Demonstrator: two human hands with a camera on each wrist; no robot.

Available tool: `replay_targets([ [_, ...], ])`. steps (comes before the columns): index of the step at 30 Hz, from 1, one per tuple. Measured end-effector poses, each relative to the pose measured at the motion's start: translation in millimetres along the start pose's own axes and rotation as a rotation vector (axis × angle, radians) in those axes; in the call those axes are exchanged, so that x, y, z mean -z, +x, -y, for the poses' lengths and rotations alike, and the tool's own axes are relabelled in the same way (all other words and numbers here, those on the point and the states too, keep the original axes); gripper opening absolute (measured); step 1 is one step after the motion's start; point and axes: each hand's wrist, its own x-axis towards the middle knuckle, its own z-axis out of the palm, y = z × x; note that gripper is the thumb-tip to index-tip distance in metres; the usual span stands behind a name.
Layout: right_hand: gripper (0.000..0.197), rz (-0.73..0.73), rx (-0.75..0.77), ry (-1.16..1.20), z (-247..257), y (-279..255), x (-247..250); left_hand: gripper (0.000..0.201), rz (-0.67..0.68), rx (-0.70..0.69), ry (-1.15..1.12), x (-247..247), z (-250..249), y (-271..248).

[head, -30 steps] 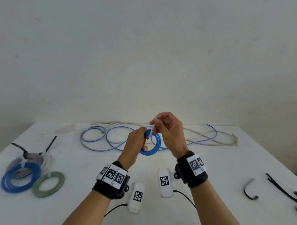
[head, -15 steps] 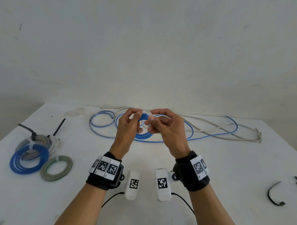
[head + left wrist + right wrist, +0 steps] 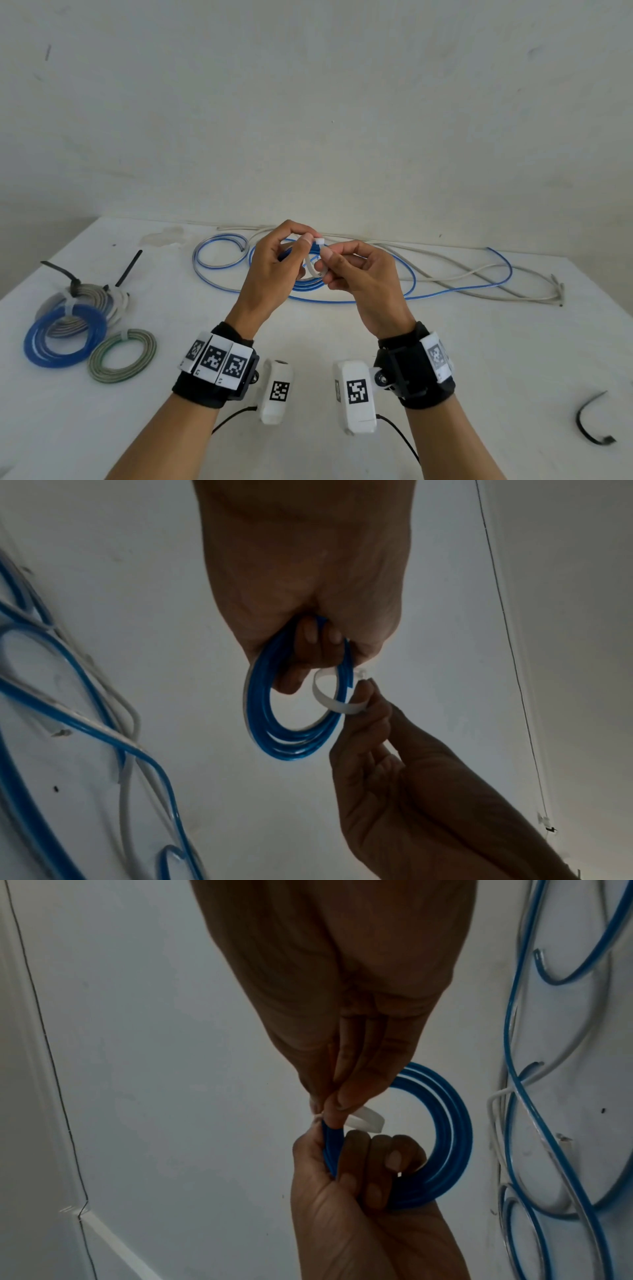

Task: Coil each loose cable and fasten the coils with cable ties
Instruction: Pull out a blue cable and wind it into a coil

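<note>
Blue and glossy, the small cable coil (image 3: 291, 723) hangs as a round bundle of several smooth turns from the left hand (image 3: 274, 270), whose curled fingers (image 3: 390, 1156) pass through its centre and clamp one side against the thumb, above the middle of the white table (image 3: 479, 359). Beside it, the right hand (image 3: 363, 277) pinches a white cable tie (image 3: 329, 696) between thumb and fingertip; the flat, translucent plastic strip curves in a loose arc around the gripped strands, its small square head (image 3: 320, 242) showing at the top between both hands. Behind the hands, loose blue cables (image 3: 462, 291) and grey-white cables (image 3: 479, 274) sprawl in long loops along the far edge. At the left lie finished rings: a blue coil (image 3: 65, 339), a green coil (image 3: 121, 356) and a grey coil (image 3: 89, 294), the blue and green each banded with a white tie. A bent black cable tie (image 3: 589, 421) lies at the right.
</note>
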Motion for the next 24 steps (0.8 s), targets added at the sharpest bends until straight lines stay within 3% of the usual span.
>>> replay_targets([
  [9,0.012,0.020,0.006,-0.004,4,0,2,0.013,0.039,-0.039,0.084,4,-4,-1],
  [18,0.021,-0.021,-0.084,0.157,13,1,6,0.012,0.168,-0.129,0.166,0,-11,-5],
  [24,0.027,0.028,-0.041,0.016,12,-2,3,0.013,0.037,-0.136,0.163,0,-9,-2],
])
